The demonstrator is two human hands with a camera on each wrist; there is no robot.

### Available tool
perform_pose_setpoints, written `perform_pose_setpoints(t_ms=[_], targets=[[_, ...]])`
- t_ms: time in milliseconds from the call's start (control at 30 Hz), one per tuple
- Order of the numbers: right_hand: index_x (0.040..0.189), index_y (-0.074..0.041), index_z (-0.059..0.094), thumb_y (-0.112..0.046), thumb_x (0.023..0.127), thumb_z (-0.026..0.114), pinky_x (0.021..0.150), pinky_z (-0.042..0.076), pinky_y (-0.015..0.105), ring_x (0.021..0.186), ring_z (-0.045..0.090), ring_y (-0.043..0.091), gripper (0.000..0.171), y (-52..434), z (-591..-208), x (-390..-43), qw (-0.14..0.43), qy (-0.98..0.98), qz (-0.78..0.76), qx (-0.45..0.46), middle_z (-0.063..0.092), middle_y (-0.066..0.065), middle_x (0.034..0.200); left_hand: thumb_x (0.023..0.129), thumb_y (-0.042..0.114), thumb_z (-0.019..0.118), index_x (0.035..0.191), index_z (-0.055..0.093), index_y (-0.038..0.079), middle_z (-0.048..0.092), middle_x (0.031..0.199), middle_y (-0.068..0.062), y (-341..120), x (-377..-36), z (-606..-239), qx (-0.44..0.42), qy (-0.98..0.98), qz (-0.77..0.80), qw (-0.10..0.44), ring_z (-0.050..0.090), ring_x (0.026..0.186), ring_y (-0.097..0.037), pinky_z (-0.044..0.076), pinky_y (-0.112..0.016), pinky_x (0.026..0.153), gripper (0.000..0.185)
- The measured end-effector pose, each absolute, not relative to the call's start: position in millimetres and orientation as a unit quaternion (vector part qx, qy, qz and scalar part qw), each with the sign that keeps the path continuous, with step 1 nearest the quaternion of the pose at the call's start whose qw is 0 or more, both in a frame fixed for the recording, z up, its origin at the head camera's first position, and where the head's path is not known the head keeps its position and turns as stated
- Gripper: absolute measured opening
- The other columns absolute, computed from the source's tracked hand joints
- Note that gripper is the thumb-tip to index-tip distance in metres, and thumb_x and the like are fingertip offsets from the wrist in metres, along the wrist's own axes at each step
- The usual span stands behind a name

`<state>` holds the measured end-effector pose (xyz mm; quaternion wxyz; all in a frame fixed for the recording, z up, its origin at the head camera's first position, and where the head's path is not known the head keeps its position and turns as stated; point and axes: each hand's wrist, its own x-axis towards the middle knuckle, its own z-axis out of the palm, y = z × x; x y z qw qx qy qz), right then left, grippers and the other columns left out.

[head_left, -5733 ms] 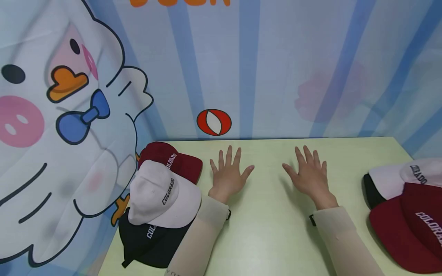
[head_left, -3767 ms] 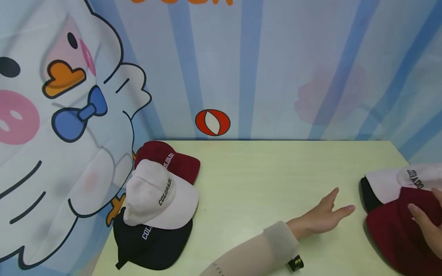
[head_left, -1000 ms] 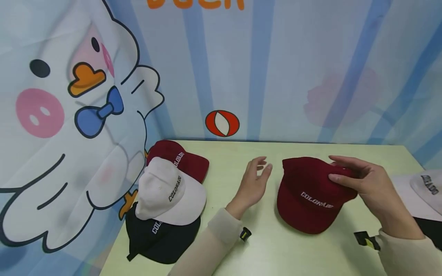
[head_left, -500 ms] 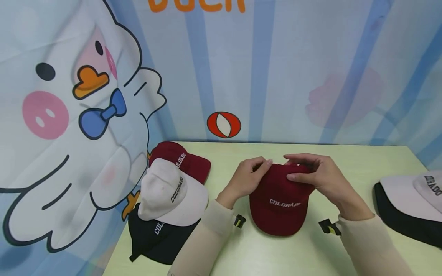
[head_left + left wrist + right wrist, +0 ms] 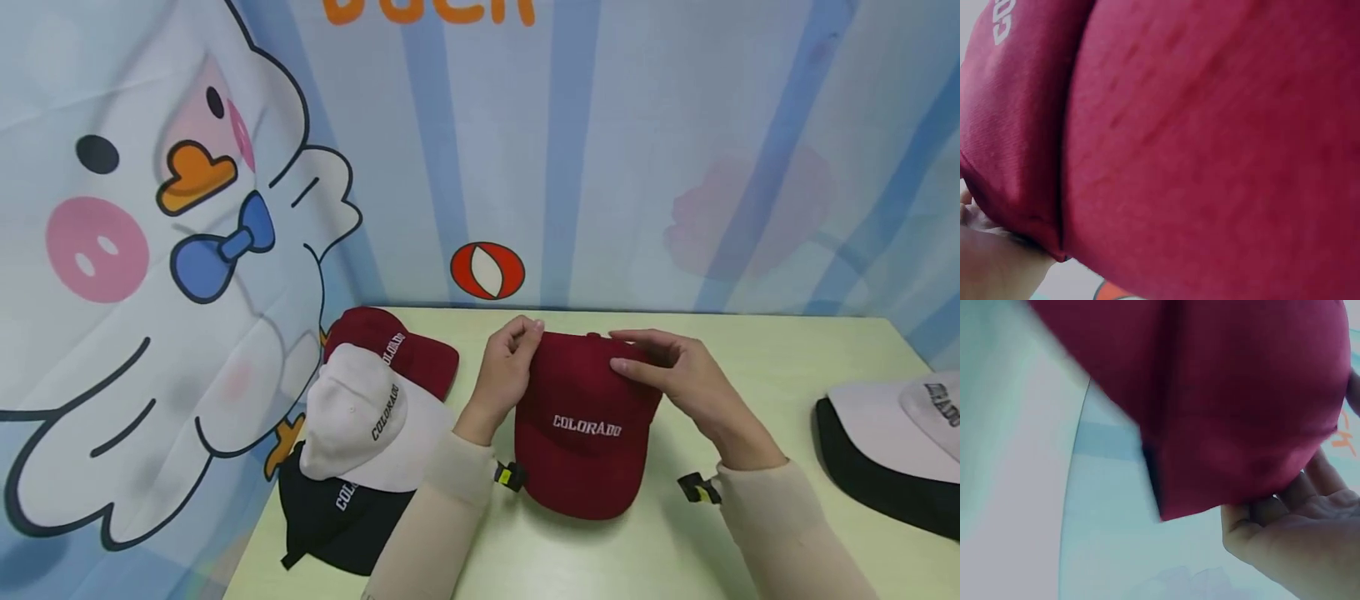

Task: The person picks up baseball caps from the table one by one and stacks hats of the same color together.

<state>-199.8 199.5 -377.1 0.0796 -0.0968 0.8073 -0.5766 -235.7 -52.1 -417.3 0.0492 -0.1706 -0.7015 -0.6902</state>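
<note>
A dark red baseball cap [image 5: 585, 433] with white COLORADO lettering is held between both hands over the table, its brim toward me. My left hand [image 5: 501, 371] pinches the cap's upper left edge between thumb and fingers. At the upper right, my right hand [image 5: 690, 379] grips it, thumb on the front and fingers behind. In the left wrist view the red cloth [image 5: 1210, 150] fills most of the picture. The right wrist view shows the cap [image 5: 1247, 412] with the right hand [image 5: 1297, 531] at its lower edge; some fingertips are hidden behind the cloth.
On the left of the table [image 5: 750, 542], a red cap [image 5: 420, 358], a white cap [image 5: 360, 417] and a black cap [image 5: 345, 525] overlap. A white cap [image 5: 877, 408] lies over a black brim [image 5: 862, 467] at the right. A printed cloth [image 5: 615, 167] hangs behind.
The right hand has taken the red cap from the right-hand pile and carried it left to the middle. The left hand has come to it and now pinches its other side.
</note>
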Motion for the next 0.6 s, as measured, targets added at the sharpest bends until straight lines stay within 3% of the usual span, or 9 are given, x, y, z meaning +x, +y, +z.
perform_pose_setpoints(t_ms=[200, 333, 467, 600], targets=[[0.138, -0.01, 0.066, -0.035, 0.096, 0.075, 0.096, 0.048, 0.025, 0.099, 0.07, 0.01, 0.049, 205.4, -385.7, -206.7, 0.093, 0.793, -0.594, -0.102, 0.076, -0.012, 0.11, 0.11, 0.032, 0.052, 0.087, 0.057, 0.012, 0.038, 0.061, 0.006, -65.9, -240.1, -416.8, -0.146, -0.68, -0.717, 0.051, 0.046, 0.06, -0.01, 0.037, -0.026, 0.058, 0.031], [0.135, -0.009, 0.068, -0.035, 0.094, 0.078, 0.097, 0.048, 0.025, 0.1, 0.07, 0.009, 0.05, 205.4, -386.0, -208.3, 0.09, 0.799, -0.586, -0.098, 0.076, -0.013, 0.108, 0.11, 0.03, 0.053, 0.086, 0.057, 0.011, 0.037, 0.061, 0.006, -70.4, -243.2, -417.6, -0.145, -0.683, -0.714, 0.048, 0.044, 0.059, -0.01, 0.036, -0.026, 0.058, 0.03], [0.13, -0.01, 0.071, -0.039, 0.092, 0.079, 0.098, 0.045, 0.032, 0.104, 0.066, 0.008, 0.048, 201.5, -387.6, -209.7, 0.066, 0.824, -0.557, -0.086, 0.076, -0.012, 0.107, 0.109, 0.031, 0.054, 0.086, 0.057, 0.012, 0.038, 0.063, 0.004, -72.5, -246.4, -420.6, -0.131, -0.691, -0.71, 0.039, 0.045, 0.061, -0.011, 0.036, -0.026, 0.059, 0.03], [0.127, -0.015, 0.075, -0.04, 0.094, 0.077, 0.099, 0.043, 0.039, 0.11, 0.062, 0.009, 0.041, 194.0, -393.5, -211.9, 0.026, 0.852, -0.518, -0.076, 0.077, -0.004, 0.115, 0.109, 0.033, 0.055, 0.087, 0.058, 0.012, 0.041, 0.067, 0.002, -73.5, -248.7, -426.4, -0.105, -0.697, -0.708, 0.03, 0.048, 0.067, -0.012, 0.038, -0.027, 0.062, 0.03]])
